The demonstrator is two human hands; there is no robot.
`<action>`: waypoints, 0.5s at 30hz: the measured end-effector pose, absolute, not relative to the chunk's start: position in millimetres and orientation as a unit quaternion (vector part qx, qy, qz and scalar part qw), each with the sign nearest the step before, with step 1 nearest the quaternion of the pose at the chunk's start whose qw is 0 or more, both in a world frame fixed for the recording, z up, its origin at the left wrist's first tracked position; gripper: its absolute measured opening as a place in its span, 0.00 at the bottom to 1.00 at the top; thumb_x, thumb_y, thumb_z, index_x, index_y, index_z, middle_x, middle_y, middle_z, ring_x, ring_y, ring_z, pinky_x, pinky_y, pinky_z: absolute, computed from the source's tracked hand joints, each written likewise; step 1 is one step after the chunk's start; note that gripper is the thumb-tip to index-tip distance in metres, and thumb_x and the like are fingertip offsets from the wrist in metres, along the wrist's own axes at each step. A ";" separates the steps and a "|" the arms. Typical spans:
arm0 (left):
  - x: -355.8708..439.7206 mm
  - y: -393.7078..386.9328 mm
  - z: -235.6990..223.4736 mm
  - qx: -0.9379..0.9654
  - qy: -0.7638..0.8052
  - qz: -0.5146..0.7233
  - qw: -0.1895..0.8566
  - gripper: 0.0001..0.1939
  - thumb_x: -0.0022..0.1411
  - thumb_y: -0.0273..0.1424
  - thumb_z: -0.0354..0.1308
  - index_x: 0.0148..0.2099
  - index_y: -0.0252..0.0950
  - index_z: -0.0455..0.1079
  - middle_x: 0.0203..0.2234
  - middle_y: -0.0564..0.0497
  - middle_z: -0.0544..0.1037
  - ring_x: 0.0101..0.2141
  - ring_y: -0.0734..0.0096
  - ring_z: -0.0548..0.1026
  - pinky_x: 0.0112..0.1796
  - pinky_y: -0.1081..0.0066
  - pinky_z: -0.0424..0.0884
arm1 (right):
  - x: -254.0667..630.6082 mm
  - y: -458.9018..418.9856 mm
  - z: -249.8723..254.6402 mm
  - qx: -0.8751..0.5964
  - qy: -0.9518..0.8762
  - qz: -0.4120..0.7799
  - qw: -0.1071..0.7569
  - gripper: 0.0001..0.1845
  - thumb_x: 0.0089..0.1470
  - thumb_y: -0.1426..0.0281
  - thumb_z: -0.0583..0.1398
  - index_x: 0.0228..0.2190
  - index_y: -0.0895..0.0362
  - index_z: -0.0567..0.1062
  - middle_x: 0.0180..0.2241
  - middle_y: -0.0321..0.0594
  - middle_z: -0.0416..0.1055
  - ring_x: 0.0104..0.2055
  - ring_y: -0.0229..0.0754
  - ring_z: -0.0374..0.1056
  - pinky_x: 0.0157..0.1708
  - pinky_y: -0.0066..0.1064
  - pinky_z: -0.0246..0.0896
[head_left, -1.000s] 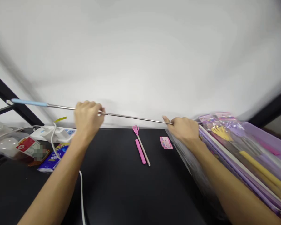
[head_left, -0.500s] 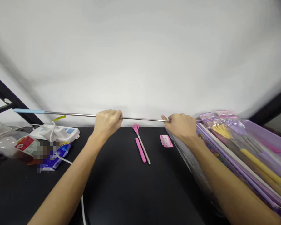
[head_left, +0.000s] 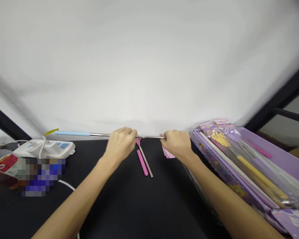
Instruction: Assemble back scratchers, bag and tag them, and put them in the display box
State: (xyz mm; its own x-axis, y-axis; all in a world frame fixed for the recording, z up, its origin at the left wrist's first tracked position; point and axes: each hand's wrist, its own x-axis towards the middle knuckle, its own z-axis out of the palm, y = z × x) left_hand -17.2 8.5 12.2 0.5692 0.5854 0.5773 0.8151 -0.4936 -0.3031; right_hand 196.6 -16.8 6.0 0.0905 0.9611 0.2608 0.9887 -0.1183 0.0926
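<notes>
Both fists are wrapped round a telescopic back scratcher (head_left: 73, 133) with a pale blue handle and a thin metal rod, held level near the wall. My left hand (head_left: 122, 142) is closed on the rod to the right of the blue handle. Farther along, my right hand (head_left: 176, 143) grips the rod's other end and hides its head. Below and between them, on the black table, lie a pink-clawed metal rod (head_left: 146, 161) and a separate pink handle (head_left: 142, 162), side by side. A pink card (head_left: 168, 153) is partly covered by my right hand.
On the right stands a purple box (head_left: 281, 159) with several bagged back scratchers, one with a yellow handle (head_left: 261, 176). A white power strip (head_left: 64, 149) with a cable lies left, beside a clear plastic container (head_left: 5, 162) and a blurred blue packet. A pale wall (head_left: 149, 66) closes the back.
My hands have come closer together and lower against the wall. The rod between the blue handle and my right hand is shorter, with the handle nearer my left hand. The view has shifted slightly.
</notes>
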 end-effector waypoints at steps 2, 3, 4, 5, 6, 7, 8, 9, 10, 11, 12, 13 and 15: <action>-39.2 16.6 21.1 -0.809 -0.451 -0.209 0.313 0.13 0.65 0.29 0.50 0.29 0.35 0.72 0.26 0.47 0.77 0.29 0.62 0.75 0.32 0.66 0.60 | 216.8 -14.6 10.1 -0.771 -0.622 -0.126 0.051 0.24 0.60 0.60 0.49 0.35 0.58 0.81 0.34 0.56 0.78 0.39 0.57 0.75 0.33 0.38 0.61; -51.9 21.6 25.0 -0.792 -0.473 -0.213 0.323 0.13 0.65 0.29 0.51 0.30 0.35 0.72 0.25 0.47 0.78 0.29 0.62 0.75 0.33 0.65 0.60 | 227.0 -13.8 13.1 -0.787 -0.602 -0.125 0.053 0.24 0.60 0.60 0.49 0.36 0.58 0.81 0.34 0.56 0.78 0.40 0.57 0.75 0.34 0.38 0.61; -63.8 26.5 28.2 -0.772 -0.496 -0.219 0.331 0.13 0.64 0.30 0.51 0.30 0.35 0.73 0.26 0.47 0.79 0.29 0.62 0.75 0.34 0.65 0.60 | 235.8 -13.4 16.2 -0.798 -0.587 -0.124 0.056 0.24 0.60 0.60 0.49 0.36 0.58 0.81 0.35 0.56 0.78 0.40 0.58 0.75 0.34 0.38 0.61; -73.9 30.7 30.4 -0.758 -0.513 -0.224 0.334 0.13 0.65 0.31 0.50 0.31 0.35 0.73 0.27 0.46 0.79 0.29 0.61 0.75 0.34 0.65 0.60 | 242.5 -13.3 19.2 -0.805 -0.576 -0.126 0.060 0.24 0.60 0.60 0.49 0.36 0.58 0.82 0.35 0.56 0.78 0.40 0.58 0.75 0.34 0.39 0.61; -81.4 33.9 31.8 -0.750 -0.525 -0.227 0.334 0.14 0.65 0.32 0.50 0.31 0.36 0.74 0.28 0.46 0.80 0.29 0.61 0.75 0.34 0.65 0.60 | 246.9 -13.5 21.8 -0.808 -0.571 -0.128 0.065 0.24 0.60 0.60 0.49 0.36 0.57 0.82 0.35 0.56 0.78 0.41 0.58 0.75 0.35 0.39 0.61; -86.1 35.7 32.5 -0.740 -0.539 -0.228 0.331 0.15 0.66 0.33 0.49 0.32 0.36 0.74 0.29 0.47 0.80 0.29 0.61 0.76 0.33 0.65 0.59 | 248.9 -13.9 23.9 -0.810 -0.568 -0.131 0.070 0.24 0.60 0.59 0.49 0.36 0.57 0.82 0.35 0.56 0.78 0.40 0.58 0.75 0.35 0.39 0.61; -87.7 36.2 32.6 -0.730 -0.556 -0.227 0.326 0.15 0.66 0.35 0.48 0.33 0.37 0.74 0.28 0.47 0.80 0.29 0.60 0.76 0.31 0.66 0.58 | 248.7 -14.3 25.3 -0.810 -0.566 -0.135 0.074 0.24 0.60 0.60 0.49 0.36 0.57 0.82 0.35 0.56 0.78 0.40 0.58 0.75 0.35 0.39 0.61; -86.5 35.3 32.2 -0.720 -0.574 -0.223 0.320 0.16 0.66 0.35 0.48 0.34 0.37 0.74 0.28 0.47 0.80 0.29 0.59 0.76 0.29 0.66 0.56 | 246.3 -14.9 26.0 -0.809 -0.566 -0.138 0.077 0.23 0.60 0.60 0.50 0.36 0.58 0.82 0.35 0.56 0.78 0.40 0.58 0.75 0.35 0.39 0.61; -82.6 33.0 31.3 -0.710 -0.592 -0.218 0.313 0.16 0.67 0.36 0.47 0.34 0.38 0.75 0.27 0.47 0.80 0.29 0.58 0.76 0.27 0.67 0.53 | 241.9 -15.6 26.1 -0.809 -0.565 -0.141 0.079 0.23 0.60 0.60 0.50 0.36 0.58 0.82 0.35 0.56 0.78 0.40 0.57 0.75 0.35 0.39 0.61; -76.1 29.6 29.9 -0.702 -0.607 -0.212 0.307 0.17 0.67 0.36 0.47 0.35 0.38 0.75 0.26 0.46 0.80 0.29 0.57 0.77 0.26 0.67 0.51 | 235.5 -16.5 25.6 -0.806 -0.568 -0.145 0.080 0.23 0.60 0.61 0.50 0.36 0.58 0.82 0.34 0.56 0.78 0.39 0.57 0.75 0.34 0.38 0.61; -67.5 25.1 27.7 -0.705 -0.610 -0.203 0.299 0.17 0.67 0.36 0.46 0.35 0.38 0.75 0.26 0.46 0.80 0.29 0.57 0.77 0.25 0.67 0.49 | 227.3 -17.5 24.5 -0.799 -0.578 -0.147 0.079 0.22 0.60 0.62 0.50 0.35 0.58 0.82 0.34 0.56 0.78 0.38 0.56 0.76 0.34 0.38 0.61; -57.2 19.9 25.0 -0.721 -0.600 -0.192 0.288 0.16 0.67 0.35 0.47 0.35 0.38 0.75 0.26 0.46 0.80 0.29 0.57 0.77 0.25 0.67 0.48 | 217.7 -18.8 23.0 -0.787 -0.594 -0.149 0.076 0.21 0.59 0.63 0.51 0.35 0.59 0.82 0.33 0.56 0.78 0.37 0.56 0.76 0.33 0.37 0.61; -33.8 8.7 18.2 -0.780 -0.544 -0.167 0.261 0.13 0.65 0.31 0.49 0.35 0.37 0.75 0.27 0.46 0.80 0.28 0.60 0.77 0.25 0.68 0.47 | 196.2 -21.5 19.3 -0.749 -0.643 -0.145 0.068 0.20 0.59 0.65 0.52 0.33 0.59 0.82 0.31 0.56 0.78 0.35 0.54 0.76 0.32 0.35 0.60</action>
State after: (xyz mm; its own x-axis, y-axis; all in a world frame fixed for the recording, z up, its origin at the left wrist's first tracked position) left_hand -33.8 8.7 18.2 0.3521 0.7610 0.5449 0.9357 -0.2717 -0.2253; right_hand 196.2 -21.5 19.3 0.1317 0.9430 0.3055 0.9827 -0.1647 0.0849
